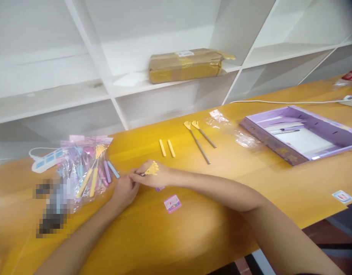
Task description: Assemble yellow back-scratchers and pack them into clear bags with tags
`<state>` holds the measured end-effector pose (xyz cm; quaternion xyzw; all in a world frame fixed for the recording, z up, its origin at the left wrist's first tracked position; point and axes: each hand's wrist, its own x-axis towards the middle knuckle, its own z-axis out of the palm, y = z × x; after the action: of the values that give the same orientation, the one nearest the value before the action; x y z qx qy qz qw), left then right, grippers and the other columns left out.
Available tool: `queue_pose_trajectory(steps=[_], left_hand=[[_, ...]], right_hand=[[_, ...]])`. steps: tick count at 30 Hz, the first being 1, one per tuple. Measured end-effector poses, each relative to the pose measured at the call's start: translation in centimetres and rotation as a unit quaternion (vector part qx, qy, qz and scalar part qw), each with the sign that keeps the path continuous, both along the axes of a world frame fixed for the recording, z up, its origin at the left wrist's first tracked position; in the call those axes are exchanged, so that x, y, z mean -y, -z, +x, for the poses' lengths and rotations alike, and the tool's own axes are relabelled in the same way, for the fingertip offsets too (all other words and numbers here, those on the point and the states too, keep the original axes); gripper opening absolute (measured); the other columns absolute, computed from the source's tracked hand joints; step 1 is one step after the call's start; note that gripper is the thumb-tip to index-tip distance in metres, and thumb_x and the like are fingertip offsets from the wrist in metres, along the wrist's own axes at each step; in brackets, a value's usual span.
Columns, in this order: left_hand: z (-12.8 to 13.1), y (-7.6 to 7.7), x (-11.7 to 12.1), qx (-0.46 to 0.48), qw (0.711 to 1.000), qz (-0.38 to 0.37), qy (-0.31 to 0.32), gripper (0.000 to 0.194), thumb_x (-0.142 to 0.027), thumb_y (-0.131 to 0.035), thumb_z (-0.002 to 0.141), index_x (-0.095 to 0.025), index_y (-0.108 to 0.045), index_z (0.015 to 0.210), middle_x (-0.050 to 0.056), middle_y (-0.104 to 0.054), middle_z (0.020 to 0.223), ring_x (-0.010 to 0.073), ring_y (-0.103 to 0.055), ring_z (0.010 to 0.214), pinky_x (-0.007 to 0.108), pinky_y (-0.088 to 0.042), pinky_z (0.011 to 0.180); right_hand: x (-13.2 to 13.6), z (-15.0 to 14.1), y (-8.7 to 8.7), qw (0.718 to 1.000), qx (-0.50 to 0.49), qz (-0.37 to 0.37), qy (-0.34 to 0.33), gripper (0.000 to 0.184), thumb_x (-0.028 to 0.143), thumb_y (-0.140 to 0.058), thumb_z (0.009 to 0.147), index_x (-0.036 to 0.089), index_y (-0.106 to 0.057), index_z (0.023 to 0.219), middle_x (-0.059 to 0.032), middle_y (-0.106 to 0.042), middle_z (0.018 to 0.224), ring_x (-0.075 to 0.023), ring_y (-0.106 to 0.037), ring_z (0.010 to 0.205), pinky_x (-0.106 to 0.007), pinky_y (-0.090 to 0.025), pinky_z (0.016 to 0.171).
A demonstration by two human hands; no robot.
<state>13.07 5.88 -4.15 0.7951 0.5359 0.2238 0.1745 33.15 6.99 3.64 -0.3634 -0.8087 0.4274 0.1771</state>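
Over the middle of the table, my right hand (154, 173) is closed on a small back scratcher (152, 169) with a yellow hand-shaped head and a short stretch of metal rod. My left hand (125, 189) meets it at the fingertips, fingers curled; whatever they grip is hidden. Behind my hands lie two loose yellow handles (166, 148). Two more back scratchers (199, 139), yellow heads on bare metal rods, rest to their right. A pink printed card (172, 204) lies in front of my right wrist, with a purple piece partly under that hand.
Left are bagged back scratchers (91, 168) in several colours and a white power strip (48, 160). A purple open box (304, 133), empty clear bags (246, 138) and a small card (342, 196) lie right. A taped carton (187, 65) sits on the shelf behind.
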Motion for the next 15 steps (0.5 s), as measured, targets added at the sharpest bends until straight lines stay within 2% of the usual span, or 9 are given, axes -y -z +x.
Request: queue_pose_trajectory(steps=[2,5,8,11,15], left_hand=[[-0.1,-0.3,0.0,-0.018,1.000,0.008,-0.018,0.025,-0.031,-0.045,0.097,-0.021,-0.064,0.110,0.008,-0.078,0.091,0.0266,-0.076,0.083,0.032,-0.051,0.070],[0.0,-0.5,0.0,-0.027,0.999,0.005,-0.017,0.023,-0.031,-0.044,0.097,-0.022,-0.062,0.109,0.007,-0.077,0.088,0.0272,-0.075,0.078,0.033,-0.049,0.067],[0.3,-0.7,0.1,-0.021,1.000,0.000,0.003,0.018,-0.029,-0.043,0.098,-0.023,-0.059,0.102,0.006,-0.074,0.082,0.0267,-0.073,0.074,0.032,-0.046,0.064],[0.6,-1.0,0.2,-0.003,0.999,0.001,0.034,0.014,-0.027,-0.044,0.098,-0.024,-0.056,0.091,0.006,-0.072,0.079,0.0259,-0.070,0.071,0.032,-0.042,0.064],[0.6,-1.2,0.2,0.017,0.997,-0.008,0.071,0.024,-0.025,-0.045,0.096,-0.024,-0.046,0.073,0.004,-0.062,0.065,0.0217,-0.061,0.060,0.030,-0.035,0.061]], right_hand=[[-0.2,0.1,0.0,1.000,-0.013,-0.022,-0.006,0.035,0.029,-0.049,0.105,0.016,-0.076,0.087,0.0025,-0.056,0.059,-0.0067,-0.050,0.051,-0.019,-0.033,0.054],[-0.4,0.2,-0.4,0.999,-0.016,-0.032,0.001,0.031,0.025,-0.051,0.102,0.015,-0.074,0.084,0.0034,-0.052,0.055,-0.0075,-0.050,0.052,-0.019,-0.032,0.054],[-0.2,0.4,-1.2,1.000,-0.014,-0.023,0.005,0.031,0.024,-0.052,0.099,0.015,-0.072,0.078,0.0042,-0.049,0.054,-0.0072,-0.046,0.054,-0.020,-0.029,0.054],[0.1,0.9,-2.3,1.000,0.000,-0.012,0.004,0.036,0.024,-0.053,0.098,0.014,-0.060,0.064,0.0051,-0.041,0.052,-0.0063,-0.039,0.052,-0.022,-0.025,0.054],[0.7,1.5,-3.8,0.999,0.033,-0.006,-0.004,0.041,0.025,-0.052,0.097,0.015,-0.046,0.058,0.0058,-0.036,0.050,-0.0060,-0.030,0.053,-0.025,-0.019,0.055]])
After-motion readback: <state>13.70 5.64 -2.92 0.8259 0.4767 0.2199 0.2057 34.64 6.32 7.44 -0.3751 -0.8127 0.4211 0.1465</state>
